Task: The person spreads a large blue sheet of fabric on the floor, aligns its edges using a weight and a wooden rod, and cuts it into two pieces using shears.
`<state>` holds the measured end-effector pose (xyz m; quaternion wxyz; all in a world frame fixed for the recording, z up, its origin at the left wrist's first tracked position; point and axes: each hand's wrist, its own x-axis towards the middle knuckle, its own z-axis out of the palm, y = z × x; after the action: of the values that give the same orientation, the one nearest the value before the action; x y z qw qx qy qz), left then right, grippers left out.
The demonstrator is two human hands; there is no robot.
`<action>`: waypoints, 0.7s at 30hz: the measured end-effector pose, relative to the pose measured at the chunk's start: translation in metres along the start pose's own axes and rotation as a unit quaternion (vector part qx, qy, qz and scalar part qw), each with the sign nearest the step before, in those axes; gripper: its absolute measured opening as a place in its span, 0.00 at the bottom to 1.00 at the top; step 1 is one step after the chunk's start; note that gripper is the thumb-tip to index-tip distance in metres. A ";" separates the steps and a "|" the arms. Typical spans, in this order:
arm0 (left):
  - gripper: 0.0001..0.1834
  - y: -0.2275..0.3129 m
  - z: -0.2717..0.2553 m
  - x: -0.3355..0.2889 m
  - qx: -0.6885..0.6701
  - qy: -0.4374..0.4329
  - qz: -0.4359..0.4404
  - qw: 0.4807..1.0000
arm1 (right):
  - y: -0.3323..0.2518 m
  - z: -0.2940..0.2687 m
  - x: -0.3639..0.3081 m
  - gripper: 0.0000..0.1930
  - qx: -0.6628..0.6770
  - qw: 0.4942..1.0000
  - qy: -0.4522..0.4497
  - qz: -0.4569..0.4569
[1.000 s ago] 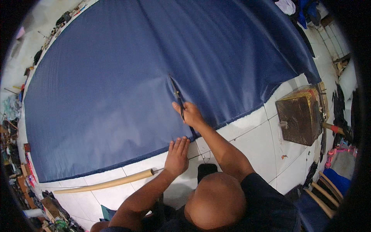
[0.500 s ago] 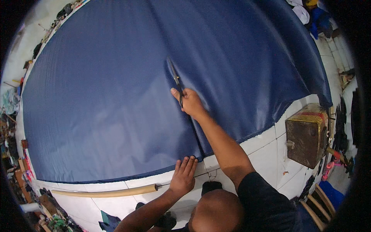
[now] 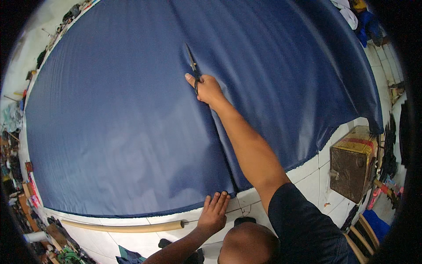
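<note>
A large dark blue sheet of smooth material [image 3: 114,105] lies spread over the floor. My right hand [image 3: 208,91] grips the black-handled scissors [image 3: 192,61] well out over the sheet, thumb up at the handle. Their blades point away from me and look nearly closed. A dark slit [image 3: 225,154] runs back from the scissors to the sheet's near edge, partly beneath my right forearm. Beside the slit's near end, on its left, my left hand [image 3: 214,212] rests with fingers stretched out and their tips on the edge of the material.
In front of the near edge lies a long tan tube [image 3: 132,227] on white floor tiles [image 3: 303,189]. A worn brown box [image 3: 351,165] stands at the right by the sheet's corner. Wooden slats [image 3: 362,237] show at lower right. Assorted clutter [image 3: 26,189] lines the left side.
My right hand and the scissors have moved farther away and slightly left over the sheet, and the slit behind them is longer. My left hand stays at the near edge.
</note>
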<state>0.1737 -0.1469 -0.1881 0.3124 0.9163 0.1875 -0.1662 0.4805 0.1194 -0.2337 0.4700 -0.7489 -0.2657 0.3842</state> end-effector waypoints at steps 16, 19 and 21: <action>0.27 -0.051 -0.132 0.106 -0.157 0.267 -0.125 0.943 | -0.038 0.002 0.101 0.31 0.031 0.998 -0.048 0.020; 0.34 -0.146 -0.221 0.232 0.043 0.459 -0.163 0.872 | -0.038 -0.003 0.104 0.35 -0.021 0.999 -0.036 0.023; 0.36 -0.183 -0.235 0.259 0.089 0.416 -0.201 0.882 | -0.036 0.005 0.109 0.35 0.008 0.999 -0.034 0.019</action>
<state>0.3626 0.1988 -0.2141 0.0831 0.8677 0.4649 0.1550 0.5368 0.2199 -0.2375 0.4596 -0.7363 -0.2639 0.4206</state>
